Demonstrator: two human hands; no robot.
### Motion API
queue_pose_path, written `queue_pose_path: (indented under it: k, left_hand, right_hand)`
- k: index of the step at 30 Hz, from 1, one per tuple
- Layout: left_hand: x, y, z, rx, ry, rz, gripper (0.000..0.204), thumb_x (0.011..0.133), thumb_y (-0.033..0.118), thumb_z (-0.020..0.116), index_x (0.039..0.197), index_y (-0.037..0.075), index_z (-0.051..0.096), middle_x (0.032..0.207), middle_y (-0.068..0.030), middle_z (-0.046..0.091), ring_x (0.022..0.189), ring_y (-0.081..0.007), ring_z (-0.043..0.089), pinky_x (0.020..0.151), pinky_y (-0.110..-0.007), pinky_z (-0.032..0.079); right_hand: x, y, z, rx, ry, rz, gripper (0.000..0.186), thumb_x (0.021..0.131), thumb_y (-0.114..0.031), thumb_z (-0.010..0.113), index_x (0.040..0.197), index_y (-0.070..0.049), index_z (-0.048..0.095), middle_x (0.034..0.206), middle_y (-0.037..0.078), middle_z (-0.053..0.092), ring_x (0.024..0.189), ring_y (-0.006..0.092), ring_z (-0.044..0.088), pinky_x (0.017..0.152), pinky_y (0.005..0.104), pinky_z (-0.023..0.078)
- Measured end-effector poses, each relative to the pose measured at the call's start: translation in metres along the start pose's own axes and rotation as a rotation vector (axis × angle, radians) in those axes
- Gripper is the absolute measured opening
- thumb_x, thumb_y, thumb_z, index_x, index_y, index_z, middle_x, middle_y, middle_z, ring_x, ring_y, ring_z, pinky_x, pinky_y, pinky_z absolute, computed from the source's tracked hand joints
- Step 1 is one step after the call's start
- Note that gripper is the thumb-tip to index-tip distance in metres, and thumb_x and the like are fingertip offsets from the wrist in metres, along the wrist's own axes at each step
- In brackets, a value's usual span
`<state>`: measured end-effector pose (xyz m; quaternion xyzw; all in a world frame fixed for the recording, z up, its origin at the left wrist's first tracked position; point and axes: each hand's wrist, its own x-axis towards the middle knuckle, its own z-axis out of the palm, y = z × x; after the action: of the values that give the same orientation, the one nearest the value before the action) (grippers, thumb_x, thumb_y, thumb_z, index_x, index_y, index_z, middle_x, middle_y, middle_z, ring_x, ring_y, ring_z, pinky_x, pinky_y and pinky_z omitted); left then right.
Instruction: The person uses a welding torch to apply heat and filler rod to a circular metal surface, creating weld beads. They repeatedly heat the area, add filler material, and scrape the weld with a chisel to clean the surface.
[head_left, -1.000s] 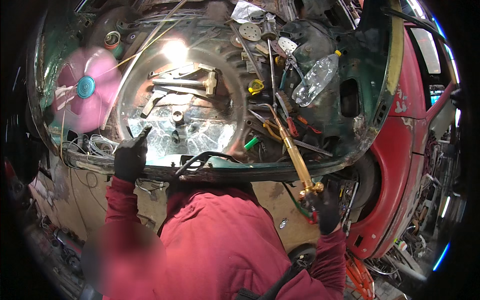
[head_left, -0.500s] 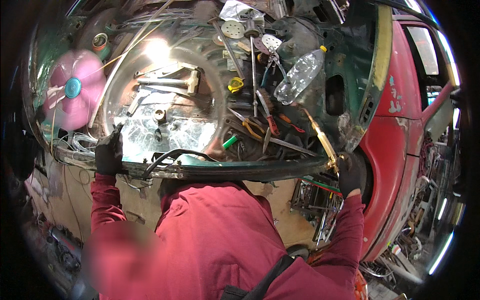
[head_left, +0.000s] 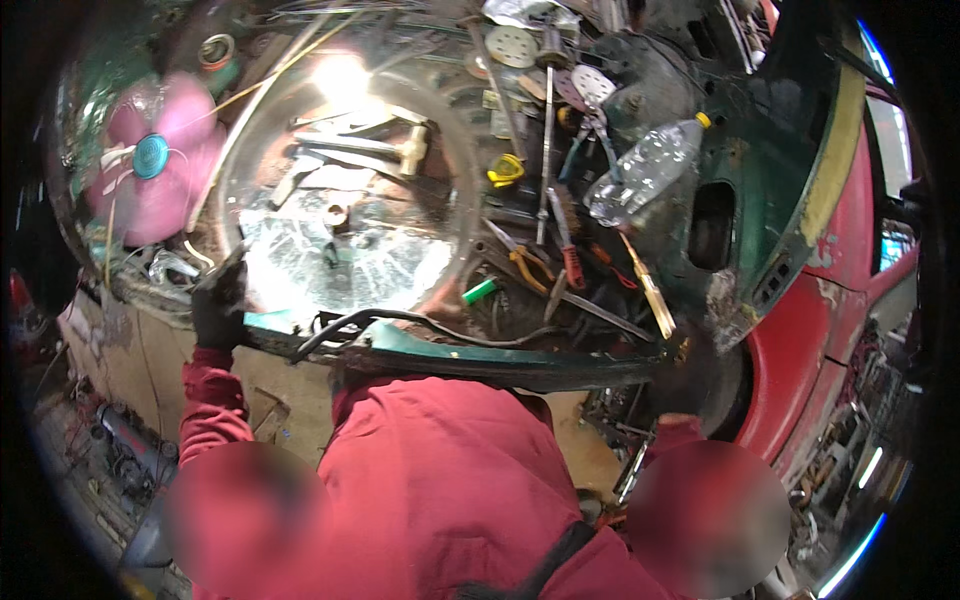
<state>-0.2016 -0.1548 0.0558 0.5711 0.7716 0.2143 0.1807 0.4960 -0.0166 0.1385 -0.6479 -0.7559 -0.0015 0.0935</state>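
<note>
Fingers of the left hand [head_left: 218, 305], gloved in black, are partly curled at the near edge of the car boot [head_left: 480, 360], toward its near-left corner. One seems to reach up toward the round well [head_left: 455, 165]; whether they grip anything I cannot tell. A second ago a finger of this hand pointed out over the well; half a second ago the hand was down at the edge, and it remains there.

Further right, the hammer [head_left: 411, 152] lies in the far part of the well, as before. Beyond the well's right side, the yellow-handled pliers [head_left: 530, 268] and the red-handled brush [head_left: 567, 240] lie between it and the near-right corner. A clear plastic bottle [head_left: 650, 172] lies farther back.

The biggest change is with the brass torch [head_left: 652, 290]. A second ago its tip was beside the pliers; now it slants over the near-right corner, tip just short of the bottle's base. The right hand [head_left: 705, 372] is closed around its valve end, as far as the blur shows, with no clear gap between the fingers. For the work in hand, I judge, the torch's working end is now clear of the pliers and brush but close to thin plastic.
</note>
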Motion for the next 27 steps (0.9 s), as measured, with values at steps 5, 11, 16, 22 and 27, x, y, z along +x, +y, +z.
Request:
queue_pose_path:
  k: [5,11,16,22,27]
  left_hand:
    - [0.003,-0.007,0.011,-0.109,0.046,0.007,0.038,0.106,0.011,0.068,0.143,0.007,0.075,0.121,-0.0191,0.082,0.104,-0.0311,0.081,0.093,-0.04,0.059]
    - [0.009,0.004,0.015,-0.065,0.072,-0.067,0.035,0.102,0.015,0.076,0.136,0.01,0.079,0.076,-0.0156,0.07,0.062,-0.0226,0.059,0.067,-0.039,0.051]
    - [0.014,0.02,0.001,0.082,0.02,-0.083,0.034,0.1,0.011,0.075,0.134,0.007,0.08,0.087,-0.0168,0.077,0.066,-0.0269,0.062,0.081,-0.039,0.054]
    - [0.018,0.026,0.001,0.09,0.002,-0.092,0.032,0.099,0.01,0.076,0.13,0.006,0.081,0.088,-0.0176,0.079,0.068,-0.0295,0.065,0.086,-0.04,0.054]
    - [0.019,0.031,-0.003,0.108,0.016,-0.088,0.033,0.098,0.008,0.076,0.131,0.006,0.081,0.087,-0.0172,0.078,0.07,-0.031,0.064,0.085,-0.04,0.052]
  right_hand:
    - [0.048,0.011,0.1,0.223,-0.617,-0.007,0.036,0.097,-0.027,0.079,0.126,-0.005,0.074,0.115,0.022,0.077,0.111,0.0438,0.074,0.096,0.0517,0.058]
    - [0.062,0.023,0.203,-0.236,-0.937,-0.36,0.042,0.092,-0.03,0.082,0.127,-0.008,0.074,0.12,0.021,0.076,0.114,0.0439,0.072,0.098,0.052,0.057]
    - [0.041,0.057,0.241,-0.291,-0.788,-0.609,0.045,0.091,-0.031,0.082,0.129,-0.009,0.073,0.13,0.021,0.072,0.12,0.0434,0.07,0.101,0.0513,0.056]
    - [0.052,0.066,0.201,-0.064,-0.843,-0.557,0.05,0.093,-0.032,0.08,0.138,-0.01,0.069,0.141,0.021,0.068,0.129,0.043,0.066,0.107,0.0499,0.054]
    - [0.068,0.03,0.142,0.287,-1.177,-0.077,0.048,0.106,-0.028,0.07,0.149,-0.006,0.064,0.148,0.022,0.064,0.137,0.0419,0.062,0.114,0.0482,0.051]
